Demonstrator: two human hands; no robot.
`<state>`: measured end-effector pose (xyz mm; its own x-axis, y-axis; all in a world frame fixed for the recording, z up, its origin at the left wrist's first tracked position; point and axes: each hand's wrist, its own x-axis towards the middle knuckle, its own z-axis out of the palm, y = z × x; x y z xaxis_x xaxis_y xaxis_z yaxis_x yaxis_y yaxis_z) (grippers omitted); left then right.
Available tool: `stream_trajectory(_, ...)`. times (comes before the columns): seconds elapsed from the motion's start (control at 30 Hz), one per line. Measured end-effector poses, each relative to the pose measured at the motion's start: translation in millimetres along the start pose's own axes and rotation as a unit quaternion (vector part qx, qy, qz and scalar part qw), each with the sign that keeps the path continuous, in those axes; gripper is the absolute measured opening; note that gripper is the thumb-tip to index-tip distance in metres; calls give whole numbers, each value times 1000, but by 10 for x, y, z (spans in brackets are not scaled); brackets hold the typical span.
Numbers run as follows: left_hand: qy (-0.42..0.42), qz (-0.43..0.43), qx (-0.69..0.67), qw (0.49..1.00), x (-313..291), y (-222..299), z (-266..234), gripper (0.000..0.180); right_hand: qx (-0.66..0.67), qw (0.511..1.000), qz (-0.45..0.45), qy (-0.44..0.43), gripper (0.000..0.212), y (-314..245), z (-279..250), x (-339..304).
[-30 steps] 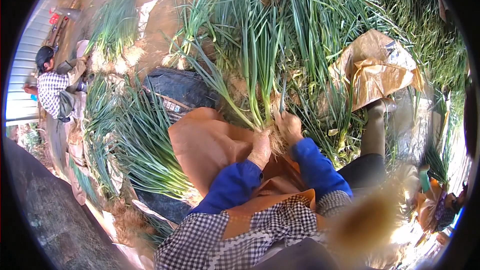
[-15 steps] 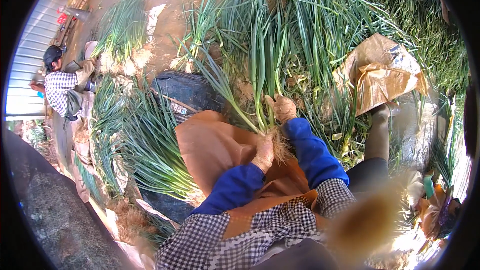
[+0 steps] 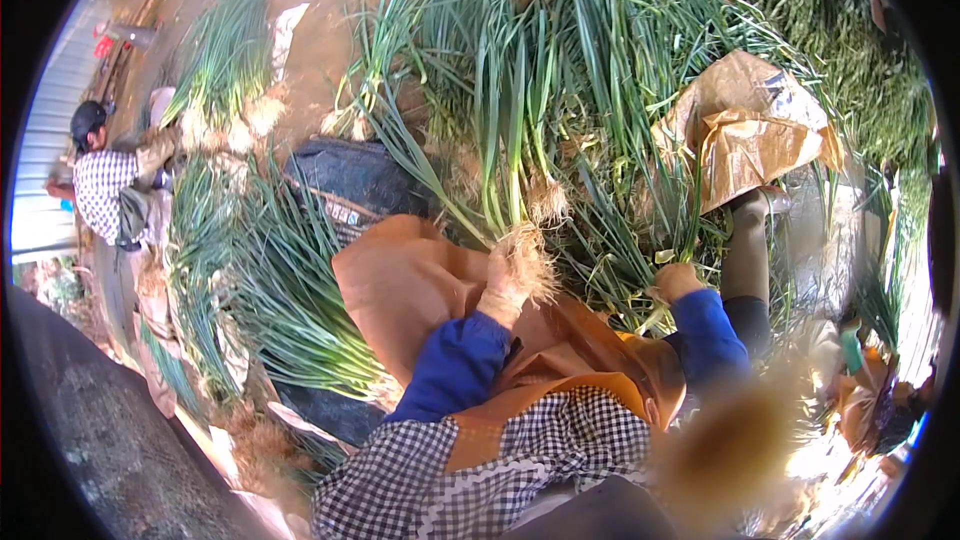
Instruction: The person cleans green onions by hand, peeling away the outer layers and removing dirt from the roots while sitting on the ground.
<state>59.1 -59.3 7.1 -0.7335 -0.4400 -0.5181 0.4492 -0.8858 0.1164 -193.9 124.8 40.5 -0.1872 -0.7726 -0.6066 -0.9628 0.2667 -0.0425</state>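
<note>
My left hand (image 3: 503, 278) is closed around the rooty lower end of several long green onions (image 3: 516, 175). Their pale, stringy roots (image 3: 533, 255) stick out beside my fingers, and the leaves stretch away from me over the heap. Off to the right, my right hand (image 3: 679, 282) is closed, low over loose leaves and stalk scraps (image 3: 615, 280). Whatever lies in its fingers is too small to make out. Another rooted onion clump (image 3: 548, 200) rests just beyond my left hand. A brown apron-like sheet (image 3: 400, 275) covers my lap.
A trimmed-looking onion pile (image 3: 310, 310) lies at left on dark sheeting. More onions (image 3: 620, 50) spread across the far side. Crumpled brown paper (image 3: 770, 145) sits at right, near my leg (image 3: 745, 250). A co-worker (image 3: 105, 180) sits at far left beside another bundle (image 3: 225, 70).
My right hand has left the onion stalks and moved right and toward me, down by the scraps. My left hand still grips the onions, shifted slightly left in view.
</note>
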Motion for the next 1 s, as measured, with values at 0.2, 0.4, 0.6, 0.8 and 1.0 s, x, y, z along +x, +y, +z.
stream_trajectory(0.2,-103,-113,-388,909,-72,-53,367,18,743,664,-35,-75,50,-974,-846,1298)
stream_trajectory(0.4,55,-32,31,997,-70,-57,217,19,424,865,51,263,44,-1343,-238,2004)
stream_trajectory(0.6,101,-78,22,992,111,-468,37,13,358,821,56,442,24,-1112,-40,1604)
stream_trajectory(0.8,80,17,-4,997,106,-148,-252,16,704,693,-158,12,38,-1089,-791,48)
stream_trajectory(1.0,-130,-82,-49,987,59,-12,51,16,195,968,-82,-135,29,-164,-121,-33)
